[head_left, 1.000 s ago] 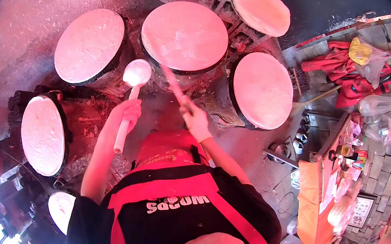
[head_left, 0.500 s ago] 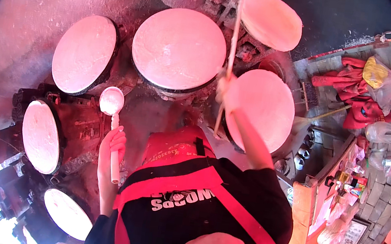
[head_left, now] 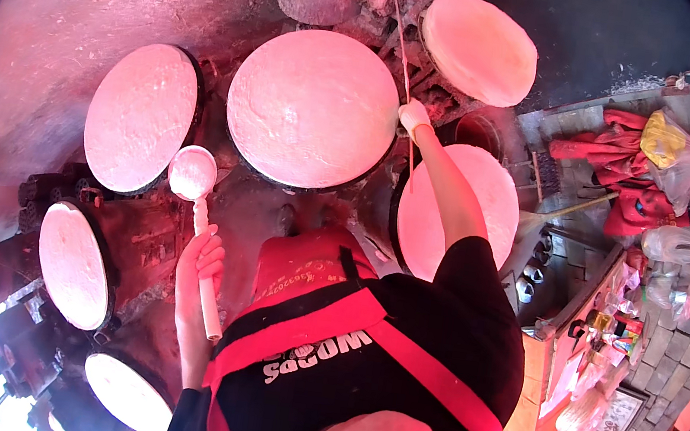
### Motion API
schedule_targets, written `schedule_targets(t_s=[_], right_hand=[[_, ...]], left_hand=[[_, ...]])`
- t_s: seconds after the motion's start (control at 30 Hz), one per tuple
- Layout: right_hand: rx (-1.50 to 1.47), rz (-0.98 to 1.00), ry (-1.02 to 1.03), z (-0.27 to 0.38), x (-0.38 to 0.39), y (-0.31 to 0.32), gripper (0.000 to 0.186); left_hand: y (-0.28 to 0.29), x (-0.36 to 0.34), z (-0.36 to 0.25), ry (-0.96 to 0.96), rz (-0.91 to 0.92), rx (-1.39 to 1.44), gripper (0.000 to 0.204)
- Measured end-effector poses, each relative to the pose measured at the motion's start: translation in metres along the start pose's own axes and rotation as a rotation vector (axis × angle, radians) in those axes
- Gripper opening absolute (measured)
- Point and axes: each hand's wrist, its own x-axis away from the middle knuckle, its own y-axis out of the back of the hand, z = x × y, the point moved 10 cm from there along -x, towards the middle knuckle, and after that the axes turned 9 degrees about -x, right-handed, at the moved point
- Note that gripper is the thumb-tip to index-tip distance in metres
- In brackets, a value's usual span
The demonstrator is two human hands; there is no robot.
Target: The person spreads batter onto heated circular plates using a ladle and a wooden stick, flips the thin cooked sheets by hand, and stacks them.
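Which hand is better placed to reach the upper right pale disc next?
Probably the right hand: it is nearer the pale disc, holding a thin stick; the left hand holds a ladle.

Right hand [head_left: 415,117] and stick [head_left: 403,49] farther forward, ladle [head_left: 193,175] farther left

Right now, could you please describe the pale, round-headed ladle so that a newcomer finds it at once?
Start from the large, pale, round disc at upper centre. Below it to the left, the bare left hand grips the ladle. Unlike the nearby tilted disc, it is small-headed and has a long handle.
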Motion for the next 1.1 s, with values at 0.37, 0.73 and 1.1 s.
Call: schedule_targets(t_s=[0.37, 0.73, 1.1], right_hand=[[-0.208, 0.029, -0.068, 0.001, 0.036, 0.008, 0.029], [0.502, -0.317, 0.260, -0.075, 0.123, 0.304, 0.031], [0.060, -0.064, 0.236, -0.212, 0.137, 0.314, 0.053]], left_hand=[[-0.033, -0.044, -0.023, 0.033, -0.004, -0.461, 0.015], [-0.052, -0.035, 0.098, 0.294, 0.114, -0.175, 0.021], [-0.054, 0.046, 0.254, 0.249, 0.110, -0.002, 0.023]])
